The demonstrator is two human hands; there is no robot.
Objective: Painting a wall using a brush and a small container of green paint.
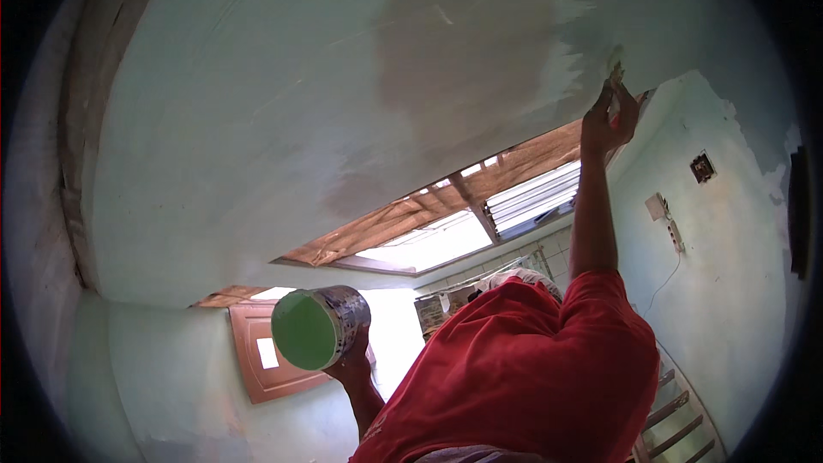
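My left hand (353, 355) holds a paint can (349, 315) from behind and below, at the lower middle left. The can is tilted, so its round mouth shows light green paint (305, 331). High at the upper right, my right hand (610, 118) pinches a small paintbrush (616, 65), its fingers closed round the handle. The brush tip is at the pale green painted surface (257, 94), beside darker streaks with ragged edges. Whether the bristles touch the surface is hard to make out. A red sleeve covers my right upper arm.
A large rounded dark shadow (467, 34) lies on the painted surface. Below it run a slatted window (536, 197) and brown covering (343, 236). A brown panel door (251, 383) stands at lower left. At right are a wall box (703, 168), a switch (657, 206) and wooden slats (667, 411).
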